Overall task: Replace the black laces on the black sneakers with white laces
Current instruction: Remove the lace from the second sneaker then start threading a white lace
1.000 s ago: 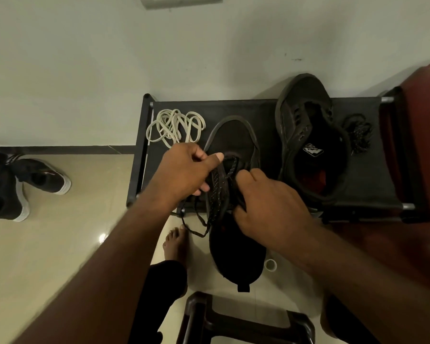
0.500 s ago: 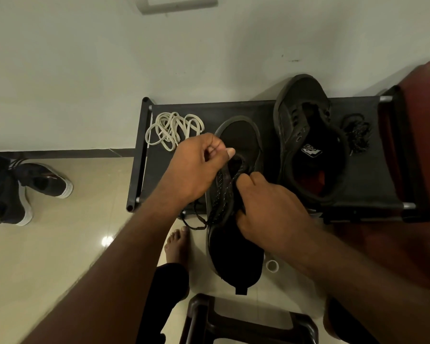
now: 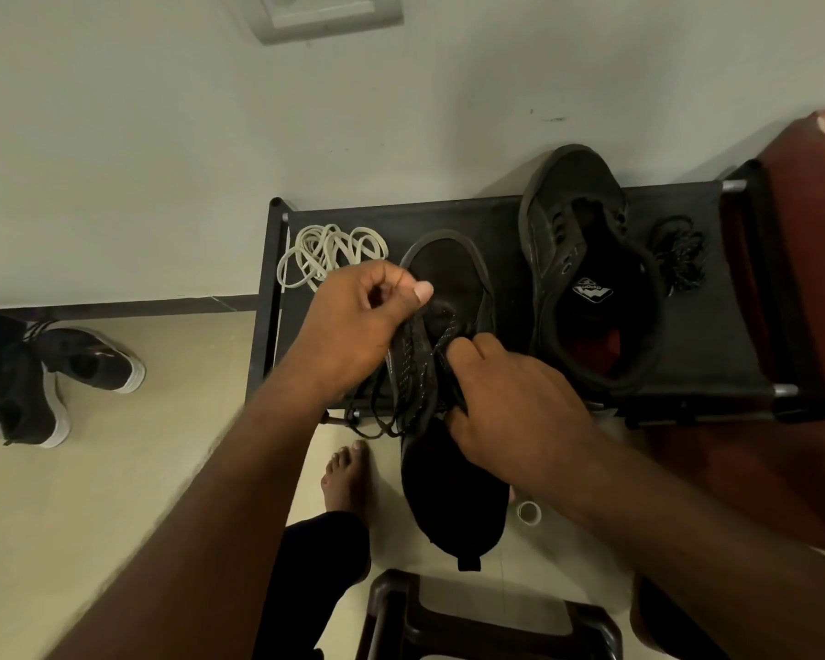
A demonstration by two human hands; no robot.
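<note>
A black sneaker (image 3: 453, 497) lies with its toe on the black rack (image 3: 715, 335) and its heel hanging off the front edge. My right hand (image 3: 510, 412) grips it at the eyelets. My left hand (image 3: 358, 321) pinches the black lace (image 3: 410, 364) and holds it raised above the tongue; loose loops of the lace dangle below. A second black sneaker (image 3: 587, 273), unlaced, lies on the rack to the right. Beside that sneaker sits a removed black lace (image 3: 679, 259) in a bundle. White laces (image 3: 329, 254) lie coiled at the rack's back left.
A pale wall stands right behind the rack. Another pair of dark shoes with white soles (image 3: 53, 378) sits on the floor at left. My bare foot (image 3: 346, 473), a small tape roll (image 3: 528, 512) and a dark plastic stool (image 3: 487, 621) are below; red furniture (image 3: 810, 259) borders the right.
My left hand has moved up and away from the sneaker, drawing the black lace out further. My right hand stays on the eyelets.
</note>
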